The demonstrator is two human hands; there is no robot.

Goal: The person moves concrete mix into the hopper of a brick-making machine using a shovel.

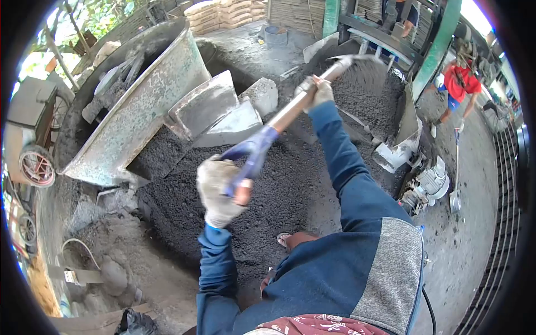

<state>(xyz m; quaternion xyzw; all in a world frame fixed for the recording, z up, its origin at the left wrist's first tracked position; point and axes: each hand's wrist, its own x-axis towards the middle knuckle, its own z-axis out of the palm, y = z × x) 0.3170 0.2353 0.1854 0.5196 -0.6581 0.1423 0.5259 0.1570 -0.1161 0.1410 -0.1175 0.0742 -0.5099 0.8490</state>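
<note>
- Over the dark mix pile [268,195], my left hand [219,191] wraps its gloved fingers around the shovel [290,111] grip.
- My right hand [314,92] clasps the shaft, fingers curled tight.
- Beside them, the mixer drum [145,106] tilts.

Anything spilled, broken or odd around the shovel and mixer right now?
Nothing looks broken. The dark mix lies heaped on the ground below the tilted mixer drum, which seems deliberate. One oddity: a sandalled foot stands right at the pile's edge, near the shovel.
</note>
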